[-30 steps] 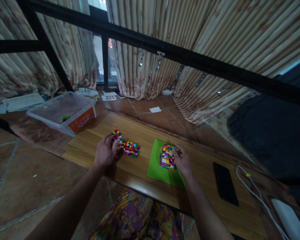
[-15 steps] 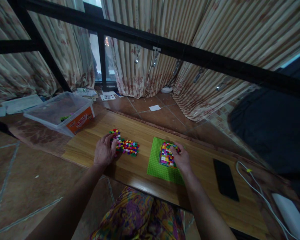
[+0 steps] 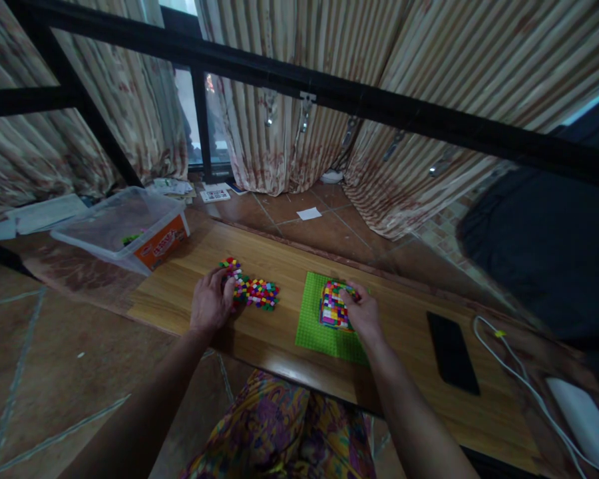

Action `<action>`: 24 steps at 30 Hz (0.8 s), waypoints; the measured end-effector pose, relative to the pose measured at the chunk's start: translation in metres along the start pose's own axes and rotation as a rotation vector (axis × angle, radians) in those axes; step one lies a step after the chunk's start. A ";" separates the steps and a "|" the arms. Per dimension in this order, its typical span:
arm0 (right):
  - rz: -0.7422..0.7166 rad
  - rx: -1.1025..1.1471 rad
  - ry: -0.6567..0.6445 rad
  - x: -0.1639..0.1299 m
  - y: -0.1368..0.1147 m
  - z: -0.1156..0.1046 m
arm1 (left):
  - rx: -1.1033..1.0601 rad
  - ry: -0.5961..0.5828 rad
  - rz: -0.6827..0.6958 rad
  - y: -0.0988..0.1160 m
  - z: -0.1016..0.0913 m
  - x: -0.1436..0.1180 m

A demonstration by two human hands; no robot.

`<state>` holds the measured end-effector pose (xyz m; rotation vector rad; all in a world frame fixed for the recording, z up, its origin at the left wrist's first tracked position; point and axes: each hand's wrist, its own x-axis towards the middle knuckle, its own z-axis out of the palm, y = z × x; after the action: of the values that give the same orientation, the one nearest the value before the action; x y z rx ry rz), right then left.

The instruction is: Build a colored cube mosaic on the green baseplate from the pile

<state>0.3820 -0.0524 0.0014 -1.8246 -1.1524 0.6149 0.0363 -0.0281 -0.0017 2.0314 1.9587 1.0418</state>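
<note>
**R hand (image 3: 363, 311) working at rectangular block of multicoloured plastic bricks (image 3: 333, 311); L hand (image 3: 212, 301) hovering low by loose pile of tiny mixed-colour bricks (image 3: 261, 293)**

I'm seeing an orange label (image 3: 162, 249) w/ pale characters showing on the end of a clear plastic bin (image 3: 100, 254), at the table's far L; too small & blurry to read. A white sheet w/ dark printed pattern (image 3: 215, 195) is lying on the floor beyond, also illegible.

Grip: R thumb is resting on or just over the block's R side, fingers curling by its far R corner, tips close tog.; can't tell if they're pinching a sep. brick. Block is sitting on a flat, studded, bright-green baseplate (image 3: 308, 326), itself lying on the long wood-grain table (image 3: 259, 339). L fingers are bending down over the pile's L edge; can't tell if tips are apart or closed on a brick. Pile's lying L of the baseplate, not touching. A flat black rectangular slab (image 3: 452, 352) is lying further R, near a white cable (image 3: 524, 382).
</note>
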 end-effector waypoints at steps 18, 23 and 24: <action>-0.497 -0.184 -0.287 -0.095 -0.074 0.071 | -0.026 0.030 -0.002 0.001 0.000 -0.003; -0.544 -0.287 -0.282 -0.097 -0.066 0.098 | -0.030 0.032 -0.002 0.001 0.000 -0.003; -0.556 -0.312 -0.273 -0.097 -0.068 0.100 | -0.030 0.030 -0.001 0.001 0.000 -0.003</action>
<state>0.2310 -0.0847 0.0058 -1.5817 -1.9384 0.3748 0.0370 -0.0313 -0.0026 2.0105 1.9457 1.1017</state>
